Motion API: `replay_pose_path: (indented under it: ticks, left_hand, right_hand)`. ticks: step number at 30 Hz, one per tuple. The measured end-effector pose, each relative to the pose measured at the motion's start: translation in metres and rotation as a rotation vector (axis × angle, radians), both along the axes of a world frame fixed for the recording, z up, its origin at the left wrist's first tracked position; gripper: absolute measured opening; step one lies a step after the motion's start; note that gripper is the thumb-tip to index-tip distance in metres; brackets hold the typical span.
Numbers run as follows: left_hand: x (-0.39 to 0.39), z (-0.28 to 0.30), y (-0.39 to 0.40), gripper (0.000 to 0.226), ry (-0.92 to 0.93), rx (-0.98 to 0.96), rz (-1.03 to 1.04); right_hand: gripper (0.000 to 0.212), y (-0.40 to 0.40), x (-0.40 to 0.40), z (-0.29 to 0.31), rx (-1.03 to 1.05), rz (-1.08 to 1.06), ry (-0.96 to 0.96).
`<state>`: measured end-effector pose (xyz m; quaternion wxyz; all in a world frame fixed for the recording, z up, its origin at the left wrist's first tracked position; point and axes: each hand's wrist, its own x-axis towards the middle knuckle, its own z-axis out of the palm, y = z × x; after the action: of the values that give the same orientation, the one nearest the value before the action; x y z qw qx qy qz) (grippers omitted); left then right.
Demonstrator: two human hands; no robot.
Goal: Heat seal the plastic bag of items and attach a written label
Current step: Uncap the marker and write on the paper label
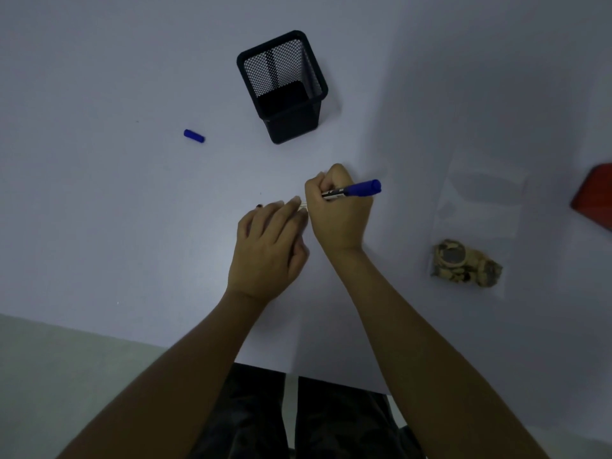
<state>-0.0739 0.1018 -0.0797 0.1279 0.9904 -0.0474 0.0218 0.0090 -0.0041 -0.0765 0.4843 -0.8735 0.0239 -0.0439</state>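
My right hand (337, 213) grips a blue marker (359, 188) with its tip pointed down at the table, hidden behind the fingers. My left hand (270, 250) lies flat beside it, fingertips pressing down a small pale label (303, 204) of which only an edge shows. The marker's blue cap (194, 136) lies apart at the left. A clear plastic bag (480, 207) lies at the right with a camouflage-patterned item (465, 263) in its near end.
A black mesh pen holder (283, 86) stands behind the hands. A red object (596, 197) juts in at the right edge. The white table's front edge (198, 352) runs diagonally near my dark trousers.
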Motion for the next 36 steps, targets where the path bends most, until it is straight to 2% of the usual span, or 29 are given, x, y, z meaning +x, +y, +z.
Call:
replay_pose_path:
  ticks: [17, 26, 30, 36]
  left_hand:
    - [0.000, -0.001, 0.001, 0.039, -0.011, 0.001, -0.002]
    - [0.000, -0.002, 0.001, 0.039, -0.022, -0.017, -0.011]
    - [0.000, -0.002, 0.000, 0.038, -0.037, -0.038, -0.015]
    - [-0.001, 0.002, 0.002, 0.037, -0.060, -0.060, -0.028]
  right_hand:
    - [0.026, 0.001, 0.002, 0.000, -0.026, -0.064, -0.028]
    - [0.030, 0.001, 0.004, 0.002, 0.025, -0.100, 0.035]
    - [0.044, 0.000, 0.009, 0.013, 0.147, -0.211, 0.116]
    - [0.036, -0.034, 0.022, 0.039, 0.483, -0.349, 0.382]
